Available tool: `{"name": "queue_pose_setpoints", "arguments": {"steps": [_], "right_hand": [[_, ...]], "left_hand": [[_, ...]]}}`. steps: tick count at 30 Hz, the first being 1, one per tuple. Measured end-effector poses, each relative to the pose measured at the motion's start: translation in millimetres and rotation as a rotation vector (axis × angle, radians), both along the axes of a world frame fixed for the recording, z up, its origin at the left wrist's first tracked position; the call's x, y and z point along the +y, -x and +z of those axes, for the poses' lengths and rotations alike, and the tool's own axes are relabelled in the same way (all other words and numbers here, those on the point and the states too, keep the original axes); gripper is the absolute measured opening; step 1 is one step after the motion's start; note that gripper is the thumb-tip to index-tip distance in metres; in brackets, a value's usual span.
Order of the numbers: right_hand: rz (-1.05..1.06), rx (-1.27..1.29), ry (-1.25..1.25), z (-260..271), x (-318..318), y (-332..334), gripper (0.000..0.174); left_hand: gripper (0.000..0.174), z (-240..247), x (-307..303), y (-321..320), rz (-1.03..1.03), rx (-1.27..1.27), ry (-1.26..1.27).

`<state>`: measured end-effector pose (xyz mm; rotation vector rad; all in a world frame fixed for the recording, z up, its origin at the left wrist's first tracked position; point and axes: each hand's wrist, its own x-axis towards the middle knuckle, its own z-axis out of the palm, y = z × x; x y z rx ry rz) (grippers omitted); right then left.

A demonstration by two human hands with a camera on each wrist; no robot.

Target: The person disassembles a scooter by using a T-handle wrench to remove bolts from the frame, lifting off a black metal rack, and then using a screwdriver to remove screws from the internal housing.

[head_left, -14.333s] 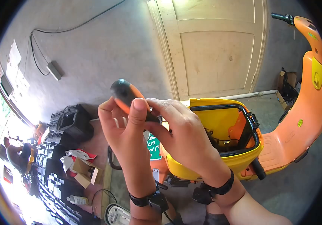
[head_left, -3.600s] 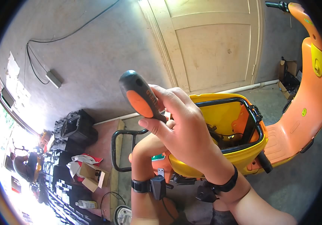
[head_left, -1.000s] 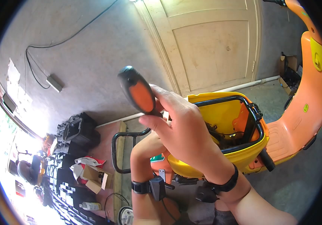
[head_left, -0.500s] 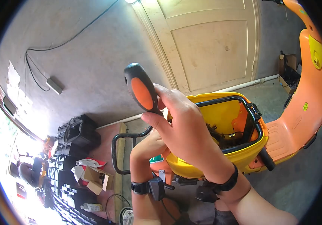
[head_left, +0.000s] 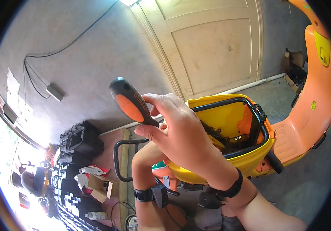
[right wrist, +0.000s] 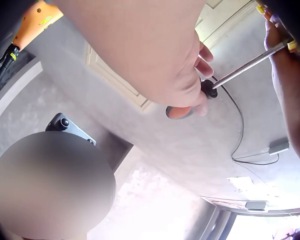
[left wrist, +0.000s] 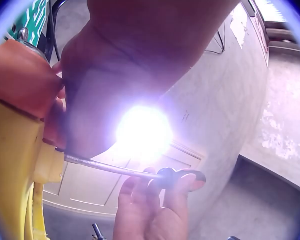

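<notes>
My right hand point(head_left: 186, 129) pinches a screwdriver point(head_left: 129, 102) by its black and orange handle, thumb on one side and fingers on the other. In the right wrist view its bare metal shaft point(right wrist: 250, 66) runs from the handle toward a small yellow part near my left hand point(right wrist: 285, 75). The left wrist view shows the shaft reaching the yellow and orange bodywork point(left wrist: 15, 145) of a scooter. My left hand is bent at the wrist behind the right one, close to the shaft's far end; its fingers are mostly hidden, so I cannot tell their grip.
An orange scooter point(head_left: 288, 140) stands at right, with a black-framed yellow storage bin point(head_left: 227, 115). A black rail point(head_left: 116, 161) sticks out at its rear. Black crates point(head_left: 81, 140), an opened cardboard box point(head_left: 100, 186) and a bottle point(head_left: 96, 215) lie at left. A door point(head_left: 211, 54) is behind.
Since the oldest frame my left hand has left the handle and gone down behind the right hand. Over the last half second the handle has turned, showing lettering, and shifted down and left in view.
</notes>
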<state>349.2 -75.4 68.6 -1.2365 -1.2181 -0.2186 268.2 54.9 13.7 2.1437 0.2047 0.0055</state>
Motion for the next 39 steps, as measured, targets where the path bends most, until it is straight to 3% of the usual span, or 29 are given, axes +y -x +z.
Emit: {"name": "queue_pose_setpoints", "arguments": {"steps": [5, 8, 12, 15, 22, 26, 29, 31, 33, 39], "right_hand": [[0.112, 0.1, 0.058, 1, -1, -3, 0.036], [0.023, 0.109, 0.039, -2, 0, -3, 0.034], [0.025, 0.132, 0.02, -2, 0, -3, 0.044], [-0.014, -0.001, 0.0, -3, 1, -1, 0.06], [-0.024, 0.08, 0.04, 1, -4, -3, 0.043], [0.007, 0.088, 0.162, 5, -11, -8, 0.043], [0.013, 0.054, 0.022, -3, -3, -9, 0.055], [-0.014, 0.026, 0.065, -1, -4, -8, 0.066], [-0.096, 0.039, 0.126, 2, -7, -3, 0.064], [-0.014, 0.194, 0.112, 0, -5, 2, 0.053]], "left_hand": [[0.041, 1, 1, -1, -0.004, 0.008, 0.01], [0.041, 0, 1, -2, -0.007, 0.011, 0.018], [0.041, 2, 1, -2, -0.01, 0.013, 0.025], [0.041, 2, 0, -2, -0.012, 0.016, 0.029], [0.041, 0, 0, -1, -0.009, 0.028, 0.035], [0.041, 1, 1, 0, -0.014, 0.032, 0.038], [0.041, 1, 1, 0, -0.012, 0.028, 0.042], [0.041, 1, 1, 0, -0.014, 0.028, 0.044], [0.041, 2, 1, 0, -0.016, 0.027, 0.045], [0.04, 0, 0, 1, -0.013, 0.03, 0.055]]}}
